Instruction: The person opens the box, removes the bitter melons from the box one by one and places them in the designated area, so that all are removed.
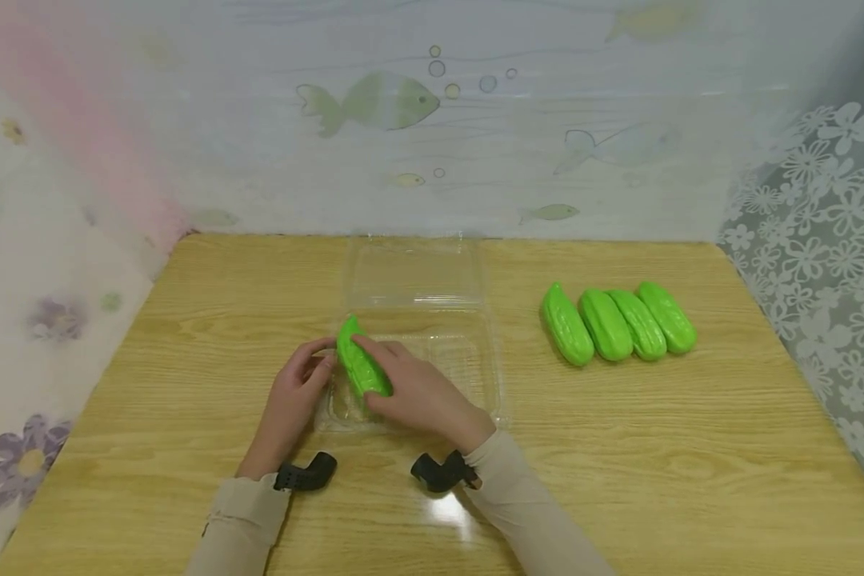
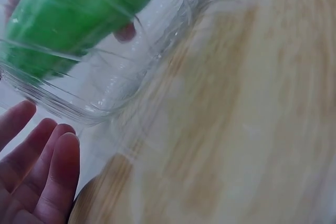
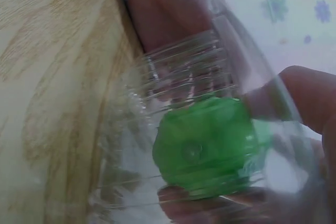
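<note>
My right hand (image 1: 426, 394) grips a bright green, ridged toy vegetable (image 1: 358, 362) with a pointed tip, thumb on the near side and fingers toward the far end. It is tilted, over the left part of a clear plastic clamshell box (image 1: 495, 384), whose lid (image 1: 414, 268) is folded back. My left hand (image 1: 293, 398) is at the box's left side, fingers relaxed and bent, holding nothing. In the left wrist view its fingertips (image 2: 65, 145) are just outside the box wall. Through the clear wall, the right wrist view shows the rounded end of the toy vegetable (image 3: 202, 142) between the right fingers.
To the right on the wooden table (image 1: 619, 464), several matching green toy vegetables (image 1: 605, 324) lie side by side in a slanted row. A wall covering with fish drawings (image 1: 389, 100) borders the back. A lacy floral curtain (image 1: 828, 232) hangs at the right.
</note>
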`<move>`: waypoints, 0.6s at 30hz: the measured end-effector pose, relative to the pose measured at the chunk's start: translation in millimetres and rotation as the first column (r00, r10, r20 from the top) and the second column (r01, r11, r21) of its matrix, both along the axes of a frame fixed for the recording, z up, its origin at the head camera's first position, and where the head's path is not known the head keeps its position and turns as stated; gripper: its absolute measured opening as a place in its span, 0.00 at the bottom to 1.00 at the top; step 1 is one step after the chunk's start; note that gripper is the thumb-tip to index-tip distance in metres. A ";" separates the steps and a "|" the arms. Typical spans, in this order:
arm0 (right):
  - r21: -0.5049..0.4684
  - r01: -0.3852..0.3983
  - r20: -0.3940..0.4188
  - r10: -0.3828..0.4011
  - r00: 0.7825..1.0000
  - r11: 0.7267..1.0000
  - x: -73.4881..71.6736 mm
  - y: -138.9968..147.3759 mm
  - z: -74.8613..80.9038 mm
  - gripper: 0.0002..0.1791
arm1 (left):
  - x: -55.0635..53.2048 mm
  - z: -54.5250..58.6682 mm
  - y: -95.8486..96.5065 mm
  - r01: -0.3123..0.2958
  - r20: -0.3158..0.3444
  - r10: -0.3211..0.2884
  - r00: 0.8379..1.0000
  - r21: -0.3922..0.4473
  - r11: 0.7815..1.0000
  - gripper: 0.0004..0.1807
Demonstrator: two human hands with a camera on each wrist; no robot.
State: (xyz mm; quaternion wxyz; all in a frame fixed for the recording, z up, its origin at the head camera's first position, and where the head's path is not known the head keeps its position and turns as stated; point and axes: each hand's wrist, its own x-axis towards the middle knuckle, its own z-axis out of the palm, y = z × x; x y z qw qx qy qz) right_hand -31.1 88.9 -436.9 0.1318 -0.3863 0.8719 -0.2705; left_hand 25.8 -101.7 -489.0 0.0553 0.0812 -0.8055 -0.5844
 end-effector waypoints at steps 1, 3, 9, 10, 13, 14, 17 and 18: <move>0.004 0.006 -0.003 -0.006 1.000 1.000 0.0 0.6 1.4 0.41 | -0.1 0.3 0.4 0.002 -0.001 -0.002 1.000 0.002 1.000 0.21; 0.009 0.015 -0.010 -0.015 1.000 1.000 0.5 1.8 4.6 0.42 | -0.4 1.0 1.0 0.000 -0.002 0.000 1.000 -0.004 1.000 0.21; 0.010 0.040 -0.021 -0.040 0.999 0.999 3.5 4.8 17.4 0.42 | -1.3 1.2 1.3 -0.013 -0.001 0.013 1.000 -0.027 1.000 0.19; 0.013 0.044 -0.018 -0.044 0.999 0.999 4.1 5.2 19.7 0.42 | -1.4 0.7 1.1 -0.012 -0.002 0.012 1.000 -0.027 1.000 0.19; 0.025 0.066 -0.007 -0.066 0.998 0.998 6.0 7.3 26.5 0.43 | -1.2 -0.6 0.9 -0.011 0.002 0.011 1.000 -0.026 1.000 0.19; 0.030 0.076 -0.004 -0.076 0.997 0.997 6.4 8.2 28.7 0.43 | -1.3 -1.2 0.7 -0.011 0.004 0.011 1.000 -0.025 1.000 0.19; 0.026 0.101 0.002 -0.101 0.995 0.995 6.7 11.7 35.9 0.43 | -1.8 -2.1 0.1 -0.010 0.000 0.010 1.000 -0.031 0.999 0.20; 0.021 0.108 0.004 -0.108 0.994 0.994 6.4 13.2 38.4 0.43 | -2.2 -2.4 -0.2 -0.012 -0.003 0.012 1.000 -0.036 0.999 0.19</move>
